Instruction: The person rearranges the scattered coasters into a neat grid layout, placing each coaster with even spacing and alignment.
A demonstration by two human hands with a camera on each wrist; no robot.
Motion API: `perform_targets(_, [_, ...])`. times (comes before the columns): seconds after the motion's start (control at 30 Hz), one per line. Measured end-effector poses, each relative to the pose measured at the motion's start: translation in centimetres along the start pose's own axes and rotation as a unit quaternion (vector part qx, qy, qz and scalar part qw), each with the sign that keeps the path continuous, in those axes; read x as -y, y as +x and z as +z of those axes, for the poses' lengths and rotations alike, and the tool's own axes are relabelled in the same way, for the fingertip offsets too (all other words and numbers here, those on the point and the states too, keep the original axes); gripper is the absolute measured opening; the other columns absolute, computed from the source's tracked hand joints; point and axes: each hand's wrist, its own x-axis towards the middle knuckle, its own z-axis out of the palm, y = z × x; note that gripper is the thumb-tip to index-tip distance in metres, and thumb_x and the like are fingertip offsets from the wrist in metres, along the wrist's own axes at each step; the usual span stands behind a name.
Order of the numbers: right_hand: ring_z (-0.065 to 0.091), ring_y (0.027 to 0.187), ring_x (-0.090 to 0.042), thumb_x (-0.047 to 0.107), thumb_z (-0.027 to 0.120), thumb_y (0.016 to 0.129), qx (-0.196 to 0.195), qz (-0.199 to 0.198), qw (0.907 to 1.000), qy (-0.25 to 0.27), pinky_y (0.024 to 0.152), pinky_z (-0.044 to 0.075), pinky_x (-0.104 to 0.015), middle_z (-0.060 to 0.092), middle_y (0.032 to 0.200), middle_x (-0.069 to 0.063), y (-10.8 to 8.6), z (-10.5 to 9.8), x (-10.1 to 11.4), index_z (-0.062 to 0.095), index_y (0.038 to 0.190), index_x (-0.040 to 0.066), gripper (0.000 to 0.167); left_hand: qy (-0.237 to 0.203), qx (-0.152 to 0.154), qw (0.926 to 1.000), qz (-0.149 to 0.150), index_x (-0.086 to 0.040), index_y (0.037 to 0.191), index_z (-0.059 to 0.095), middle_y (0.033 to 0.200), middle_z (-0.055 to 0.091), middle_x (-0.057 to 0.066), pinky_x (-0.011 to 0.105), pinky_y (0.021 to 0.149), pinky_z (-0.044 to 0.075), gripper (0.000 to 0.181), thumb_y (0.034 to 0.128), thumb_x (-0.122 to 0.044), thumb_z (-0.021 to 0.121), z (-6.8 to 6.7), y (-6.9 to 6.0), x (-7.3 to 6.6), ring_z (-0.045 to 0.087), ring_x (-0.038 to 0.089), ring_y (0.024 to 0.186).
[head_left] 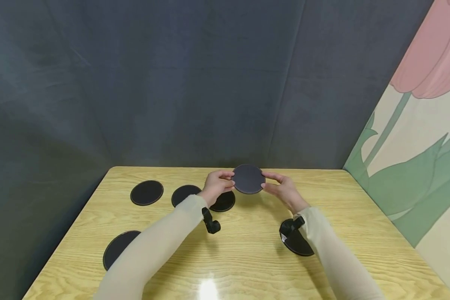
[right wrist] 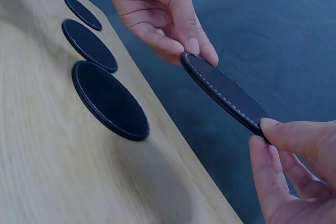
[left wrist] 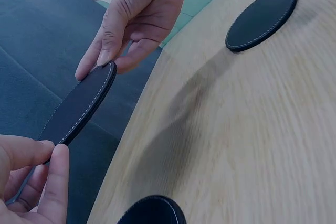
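Note:
A round black coaster (head_left: 248,179) with pale stitching round its rim is held up above the far part of the table. My left hand (head_left: 218,185) pinches its left edge between thumb and fingers. On the opposite edge, my right hand (head_left: 285,191) pinches it the same way. Both wrist views show the coaster (left wrist: 79,103) tilted and lifted off the wood, with the left hand (left wrist: 34,177) and the right hand (right wrist: 296,166) at its two ends. Below the left hand lies another coaster (head_left: 223,201), partly hidden by that hand.
More black coasters lie flat on the wooden table (head_left: 247,258): one at back left (head_left: 147,192), one beside the left wrist (head_left: 184,193), one partly under the left sleeve (head_left: 119,248), one below the right wrist (head_left: 297,241). A dark curtain (head_left: 195,83) hangs behind the table's far edge.

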Motion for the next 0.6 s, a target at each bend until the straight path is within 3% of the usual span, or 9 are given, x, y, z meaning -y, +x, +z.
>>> perform_targets(0.13, [0.061, 0.107, -0.008, 0.018, 0.07, 0.09, 0.02, 0.009, 0.9998, 0.004, 0.091, 0.049, -0.024, 0.044, 0.147, -0.013, -0.4, 0.6, 0.3, 0.051, 0.141, 0.011, 0.055, -0.004, 0.002, 1.0, -0.005, 0.005, 0.118, 0.065, 0.094, 0.051, 0.008, 0.026, 0.075, 0.058, 0.034, 0.0847, 0.012, 0.064, -0.8, -0.6, 0.0, 0.061, 0.013, 0.077])
perform_targets(0.43, [0.063, 0.098, -0.004, 0.012, 0.071, 0.088, 0.025, 0.011, 0.9996, 0.008, 0.088, 0.049, -0.022, 0.044, 0.147, -0.016, -0.8, 1.2, 0.2, 0.052, 0.139, 0.008, 0.055, -0.006, 0.009, 0.9999, -0.012, 0.004, 0.12, 0.064, 0.099, 0.052, 0.01, 0.027, 0.079, 0.058, 0.034, 0.0864, 0.011, 0.062, -1.5, -1.7, 0.4, 0.063, 0.015, 0.083])
perform_targets(0.6, [0.065, 0.095, -0.006, 0.011, 0.07, 0.088, 0.03, 0.017, 0.9994, 0.003, 0.095, 0.05, -0.035, 0.043, 0.148, -0.016, -1.0, 1.2, -0.3, 0.052, 0.139, 0.007, 0.054, -0.006, 0.007, 0.9998, -0.02, 0.004, 0.12, 0.064, 0.098, 0.053, 0.01, 0.026, 0.078, 0.058, 0.035, 0.0859, 0.011, 0.063, -1.4, -2.1, 1.0, 0.062, 0.014, 0.08])
